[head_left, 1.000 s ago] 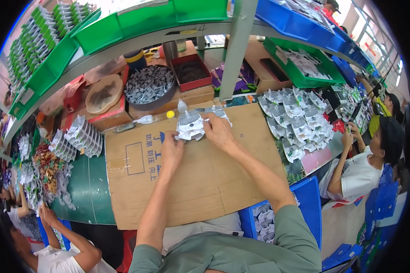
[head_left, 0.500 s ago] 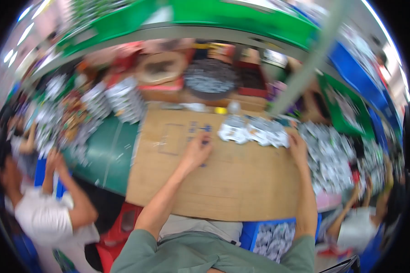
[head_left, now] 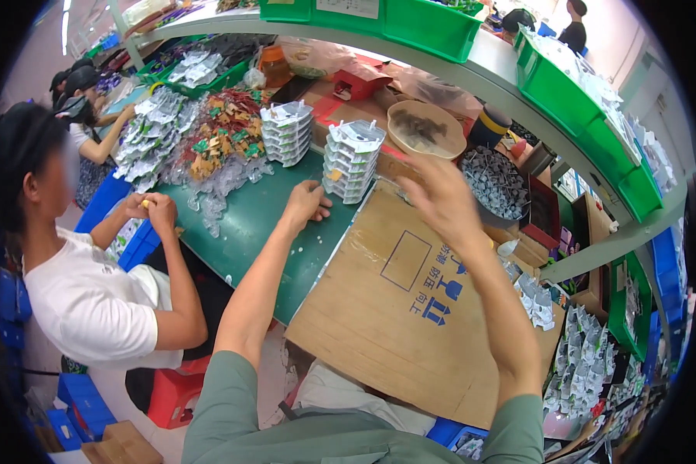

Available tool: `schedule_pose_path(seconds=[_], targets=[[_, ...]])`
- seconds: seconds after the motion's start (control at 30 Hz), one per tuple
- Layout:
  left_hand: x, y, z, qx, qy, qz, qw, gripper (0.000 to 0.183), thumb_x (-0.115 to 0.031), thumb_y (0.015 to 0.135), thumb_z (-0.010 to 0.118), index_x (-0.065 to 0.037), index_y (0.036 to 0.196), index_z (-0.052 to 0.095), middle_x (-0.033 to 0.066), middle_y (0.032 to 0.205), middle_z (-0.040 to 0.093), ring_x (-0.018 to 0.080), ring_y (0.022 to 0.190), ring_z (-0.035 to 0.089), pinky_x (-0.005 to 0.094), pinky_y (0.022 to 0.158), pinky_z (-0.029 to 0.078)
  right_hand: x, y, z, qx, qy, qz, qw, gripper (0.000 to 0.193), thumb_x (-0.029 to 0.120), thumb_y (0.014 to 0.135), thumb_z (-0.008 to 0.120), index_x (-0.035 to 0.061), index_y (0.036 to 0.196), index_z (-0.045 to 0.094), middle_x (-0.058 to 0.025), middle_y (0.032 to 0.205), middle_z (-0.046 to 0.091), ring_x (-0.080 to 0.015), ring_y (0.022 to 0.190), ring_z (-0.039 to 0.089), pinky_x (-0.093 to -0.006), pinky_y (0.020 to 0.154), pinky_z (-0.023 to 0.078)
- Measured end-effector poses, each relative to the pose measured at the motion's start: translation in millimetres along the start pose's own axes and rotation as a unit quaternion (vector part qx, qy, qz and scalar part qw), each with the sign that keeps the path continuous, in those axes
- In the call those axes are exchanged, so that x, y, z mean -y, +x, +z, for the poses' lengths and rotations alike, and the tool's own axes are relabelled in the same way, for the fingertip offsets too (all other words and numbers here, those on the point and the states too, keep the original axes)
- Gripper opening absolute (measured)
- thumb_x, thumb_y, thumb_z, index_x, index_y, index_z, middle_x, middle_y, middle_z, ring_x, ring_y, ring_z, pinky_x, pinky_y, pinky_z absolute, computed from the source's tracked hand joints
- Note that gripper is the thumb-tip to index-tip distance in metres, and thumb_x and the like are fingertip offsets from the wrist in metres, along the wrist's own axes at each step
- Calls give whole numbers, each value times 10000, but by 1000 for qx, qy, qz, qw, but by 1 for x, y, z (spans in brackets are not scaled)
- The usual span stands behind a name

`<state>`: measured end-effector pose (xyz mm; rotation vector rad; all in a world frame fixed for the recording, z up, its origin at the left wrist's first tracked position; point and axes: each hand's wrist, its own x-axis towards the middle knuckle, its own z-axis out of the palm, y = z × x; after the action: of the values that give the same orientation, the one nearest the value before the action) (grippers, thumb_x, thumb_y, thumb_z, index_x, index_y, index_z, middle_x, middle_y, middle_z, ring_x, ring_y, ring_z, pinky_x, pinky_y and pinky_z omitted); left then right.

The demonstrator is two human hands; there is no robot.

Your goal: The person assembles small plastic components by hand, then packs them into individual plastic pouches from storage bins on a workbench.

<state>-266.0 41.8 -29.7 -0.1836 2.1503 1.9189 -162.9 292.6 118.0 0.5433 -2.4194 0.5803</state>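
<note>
My landmark is the cardboard sheet point(head_left: 348, 301), and the taller stack of white parts point(head_left: 354, 164) stands upright on the green tabletop point(head_left: 243, 251), just off the sheet's far-left corner. My left hand point(head_left: 308, 204) is at that stack's near-left side, left of the sheet, its fingers loosely curled with nothing visible between them; I can't tell whether they touch the stack. My right hand point(head_left: 441, 197) is blurred over the sheet's far edge, fingers outstretched and somewhat spread, apparently empty and apart from the stack.

For a sound hold here, I'd bring both hands low on opposite sides and press evenly, since nested tiers like these would probably slide or fan out if gripped by the top ones alone. I'd keep the stack vertical and square up any crooked tier before taking its weight. I'd also keep my left wrist clear of the shorter stack point(head_left: 286, 133), farther off to the left of the sheet.

Counting: two such stacks, the taller with perhaps six or seven tiers and the shorter with about five; the edges merge, so neither figure is firm. There is one cardboard sheet, one beige bowl point(head_left: 458, 147) and one round dark tub point(head_left: 472, 203), both beyond the sheet's far edge. The row of white parts point(head_left: 535, 300) at the sheet's right end overlaps too much to count, as does the white pile point(head_left: 584, 359) past that end.
</note>
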Motion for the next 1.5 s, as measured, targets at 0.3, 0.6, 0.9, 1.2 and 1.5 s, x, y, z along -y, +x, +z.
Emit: schedule_pose_path(seconds=[0.3, 0.6, 0.9, 1.2, 1.5], targets=[[-6, 36, -2, 116, 137, 30, 983, 180, -80, 919, 428, -10, 1040, 541, 71, 675, 631, 98, 454, 521, 222, 363, 364, 7, 66, 138, -45, -140, 46, 988, 252, 212, 839, 619, 20, 1001, 647, -136, 1021, 611, -322, 1016, 531, -490, 866, 425], [-1, -59, 62, 112, 66, 73, 989, 119, -54, 955, 415, -16, 1043, 485, 57, 666, 588, 101, 485, 503, 247, 409, 381, 3, -11, 30, -54, -22, 10, 998, 220, 145, 855, 640, -4, 1017, 627, -158, 1050, 612, -329, 1019, 553, -425, 901, 454], [8, -102, 115, 148, 107, 74, 980, 135, -62, 965, 410, 40, 1031, 470, 89, 640, 598, 140, 462, 541, 294, 400, 430, -53, -146, -69, 13, -42, 119, 992, 211, 99, 850, 629, 10, 1041, 621, -150, 1088, 611, -332, 1049, 553, -419, 918, 444], [13, -98, 147, 167, 120, 59, 977, 149, -91, 975, 412, 46, 1008, 461, 113, 650, 603, 170, 477, 577, 316, 407, 452, -59, -201, -31, 82, -94, 116, 985, 318, 170, 808, 696, -4, 1067, 635, -148, 1147, 611, -317, 1102, 550, -420, 915, 430], [-2, -91, 131, 242, 282, 88, 924, 251, -96, 949, 432, 52, 1142, 496, 72, 698, 606, 133, 488, 555, 265, 412, 432, -43, -95, -50, -21, 92, 372, 923, 378, 237, 832, 635, -21, 1108, 621, -190, 872, 687, -341, 770, 670, -413, 712, 521]])
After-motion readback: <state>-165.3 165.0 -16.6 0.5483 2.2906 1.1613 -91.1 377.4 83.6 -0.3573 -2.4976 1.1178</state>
